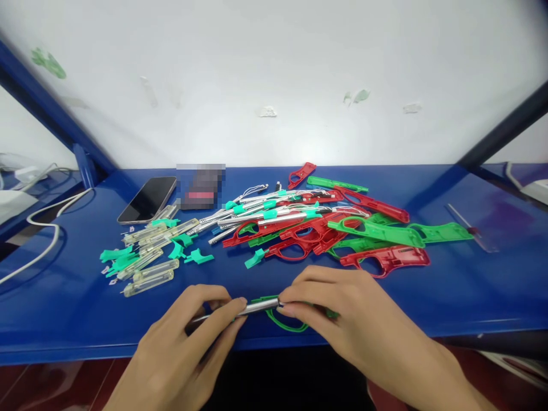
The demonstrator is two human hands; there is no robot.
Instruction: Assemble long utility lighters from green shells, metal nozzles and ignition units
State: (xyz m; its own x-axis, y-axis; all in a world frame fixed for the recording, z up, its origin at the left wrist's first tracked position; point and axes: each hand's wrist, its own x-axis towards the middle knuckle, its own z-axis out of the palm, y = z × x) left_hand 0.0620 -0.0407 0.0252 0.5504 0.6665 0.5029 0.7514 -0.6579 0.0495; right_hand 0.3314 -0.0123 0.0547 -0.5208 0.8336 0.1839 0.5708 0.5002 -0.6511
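Note:
A silver metal tube (260,306) lies between my two hands near the front edge of the blue table. My left hand (199,337) is closed round its left part. The fingertips of my right hand (338,305) pinch at the tube's right end; what small part they may hold there is hidden. Under the tube and my right fingers, a green plastic piece with a loop (285,326) rests on the table, partly covered. Beyond my hands are a pile of red handle shells (387,261), green shells (381,231) and silver tubes with wires (248,217).
Clear plastic pieces (149,282) and small teal parts (199,256) lie at the left. Behind them are a phone (148,200) and a blurred dark item (202,188). A white cable (55,228) crosses the left side. A thin clear piece (483,240) lies at the right.

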